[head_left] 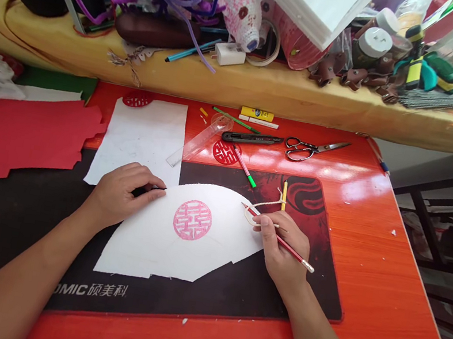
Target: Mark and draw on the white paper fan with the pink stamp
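A white fan-shaped paper [143, 242] with a pink round patterned drawing [192, 220] lies on the black desk mat. My left hand [121, 192] grips its upper left edge, thumb on top and fingers curled. In my right hand [283, 244] is a red pencil [293, 252] with a white eraser end, its tip pointing left at the paper's upper right edge. A thin cream string [267, 203] loops around near that pencil's tip and ties to a yellow pencil [284, 196], which lies just beyond my right hand.
Beyond the paper lie scissors [315, 149], a black utility knife [252, 139], a clear ruler [200, 141], a glue stick [257, 113], a pink marker [245, 167] and a red paper cutout [226, 152]. Red paper [17, 138] is at left. A cluttered yellow-cloth shelf [173, 75] borders the back.
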`<state>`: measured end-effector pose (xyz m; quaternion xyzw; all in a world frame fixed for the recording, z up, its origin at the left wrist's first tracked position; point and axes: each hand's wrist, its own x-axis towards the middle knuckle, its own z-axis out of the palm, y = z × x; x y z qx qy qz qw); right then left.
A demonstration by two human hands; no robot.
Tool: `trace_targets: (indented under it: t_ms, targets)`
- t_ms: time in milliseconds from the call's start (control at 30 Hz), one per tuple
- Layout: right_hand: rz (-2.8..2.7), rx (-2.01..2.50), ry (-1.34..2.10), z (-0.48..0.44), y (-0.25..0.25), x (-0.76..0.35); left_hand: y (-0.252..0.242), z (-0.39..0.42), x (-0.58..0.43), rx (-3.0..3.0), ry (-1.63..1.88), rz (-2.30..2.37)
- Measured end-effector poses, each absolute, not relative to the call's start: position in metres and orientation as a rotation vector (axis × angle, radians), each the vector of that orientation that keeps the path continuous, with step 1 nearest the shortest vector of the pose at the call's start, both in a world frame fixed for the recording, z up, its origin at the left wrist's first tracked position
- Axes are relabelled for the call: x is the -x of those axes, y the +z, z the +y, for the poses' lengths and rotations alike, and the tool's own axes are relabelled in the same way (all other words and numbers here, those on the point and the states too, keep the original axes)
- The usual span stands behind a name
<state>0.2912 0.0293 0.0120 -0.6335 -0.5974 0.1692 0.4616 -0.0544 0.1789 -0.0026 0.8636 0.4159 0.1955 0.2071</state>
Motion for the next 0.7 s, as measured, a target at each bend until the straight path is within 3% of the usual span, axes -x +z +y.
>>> trace_targets:
  t_ms: [700]
  targets:
    - [-1.463, 1.516, 0.353, 0.0303, 0.0134, -0.2897, -0.0037, 0.1789, 0.0543, -2.418, 0.579, 1.133]
